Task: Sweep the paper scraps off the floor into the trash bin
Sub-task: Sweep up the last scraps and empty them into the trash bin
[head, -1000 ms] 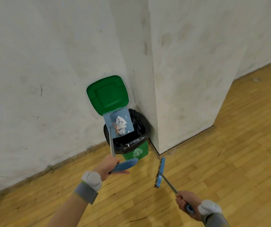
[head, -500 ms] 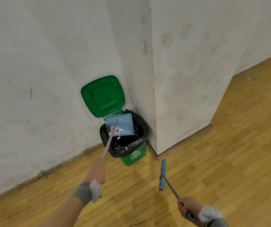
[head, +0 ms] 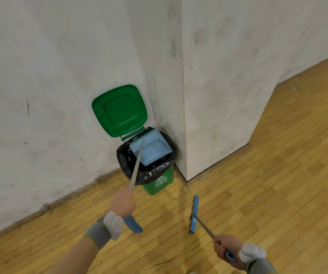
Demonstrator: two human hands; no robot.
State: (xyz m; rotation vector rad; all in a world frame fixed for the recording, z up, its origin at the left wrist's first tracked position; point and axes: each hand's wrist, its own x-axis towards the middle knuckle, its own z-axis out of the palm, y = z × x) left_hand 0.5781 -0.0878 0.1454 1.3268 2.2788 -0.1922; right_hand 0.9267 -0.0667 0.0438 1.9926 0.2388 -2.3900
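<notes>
Wood-strip floor (head: 258, 194) against scuffed white wall (head: 50, 76), pillar corner. Noted left hand (head: 122, 203) curled fully round metal shaft of dustpan (head: 153, 149), just above its blue end grip. Logged pan tipped over black-lined mouth of green trash bin (head: 158, 181); long axis running from hand up and away, pan end farthest. Found lid (head: 119, 111) open, leaning on wall. Right hand (head: 225, 249) clenched on brush (head: 193, 216) handle, head toward bin, perhaps just off floor. Cannot tell whether paper scraps lie inside liner.
</notes>
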